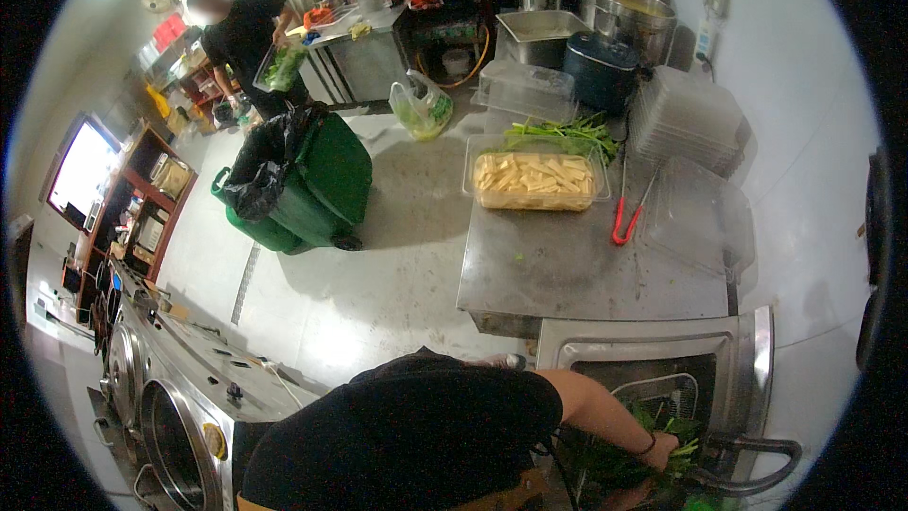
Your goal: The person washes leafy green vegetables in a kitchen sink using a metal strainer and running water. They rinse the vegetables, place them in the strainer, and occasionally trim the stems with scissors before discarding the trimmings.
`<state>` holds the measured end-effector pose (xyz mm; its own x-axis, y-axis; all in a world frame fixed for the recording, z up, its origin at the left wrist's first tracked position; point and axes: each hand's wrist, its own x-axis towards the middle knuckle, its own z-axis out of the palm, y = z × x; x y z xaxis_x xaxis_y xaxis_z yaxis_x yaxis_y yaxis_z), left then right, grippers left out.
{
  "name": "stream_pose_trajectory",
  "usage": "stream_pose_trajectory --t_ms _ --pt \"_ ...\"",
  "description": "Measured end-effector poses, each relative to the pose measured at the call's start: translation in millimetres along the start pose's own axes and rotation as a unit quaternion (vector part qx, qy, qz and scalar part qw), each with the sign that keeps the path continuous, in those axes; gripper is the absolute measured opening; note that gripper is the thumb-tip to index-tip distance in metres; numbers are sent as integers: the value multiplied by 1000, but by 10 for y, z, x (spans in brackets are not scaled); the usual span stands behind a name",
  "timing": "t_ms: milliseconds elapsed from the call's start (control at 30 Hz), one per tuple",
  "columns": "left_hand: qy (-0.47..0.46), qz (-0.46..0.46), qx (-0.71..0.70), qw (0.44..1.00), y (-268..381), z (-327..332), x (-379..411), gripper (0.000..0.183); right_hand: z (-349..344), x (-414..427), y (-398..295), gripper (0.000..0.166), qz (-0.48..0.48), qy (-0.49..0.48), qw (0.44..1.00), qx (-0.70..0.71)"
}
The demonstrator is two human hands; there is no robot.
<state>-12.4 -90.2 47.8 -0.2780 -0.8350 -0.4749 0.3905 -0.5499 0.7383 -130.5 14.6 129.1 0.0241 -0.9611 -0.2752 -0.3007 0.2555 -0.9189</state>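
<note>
My left hand is down in a stainless steel sink, a dark band around its wrist. Its fingers close around the pale stems of a bunch of leafy greens. More dark leaves lie in the sink below that forearm. Part of my right hand or forearm shows low in the sink at the picture's bottom edge, and its fingers are hidden. A wire basket sits inside the sink behind the greens. The black curved faucet reaches over the sink beside my left hand.
On the steel table stand a clear container of pale cut strips, loose green stalks, red-handled tongs and stacked clear containers. A green wheeled bin stands on the floor. Beyond it, a person holds a tray of greens.
</note>
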Motion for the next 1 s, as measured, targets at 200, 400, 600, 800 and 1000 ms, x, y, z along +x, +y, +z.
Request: stream_pose_trajectory --t_ms 200,400,600,800,1000 --pt "-97 -111 -348 926 -125 12 366 23 123 -331 -577 28 101 31 984 144" --pt "8 53 147 988 74 314 -503 32 50 -256 -401 31 94 45 987 121" --pt "6 94 306 947 193 -37 -629 69 343 -253 -361 35 93 6 990 108" --pt "67 35 440 895 816 467 -1594 73 91 -143 -135 39 87 40 990 99" --pt "99 -20 329 939 654 418 -1311 79 126 -12 10 43 74 2 994 77"
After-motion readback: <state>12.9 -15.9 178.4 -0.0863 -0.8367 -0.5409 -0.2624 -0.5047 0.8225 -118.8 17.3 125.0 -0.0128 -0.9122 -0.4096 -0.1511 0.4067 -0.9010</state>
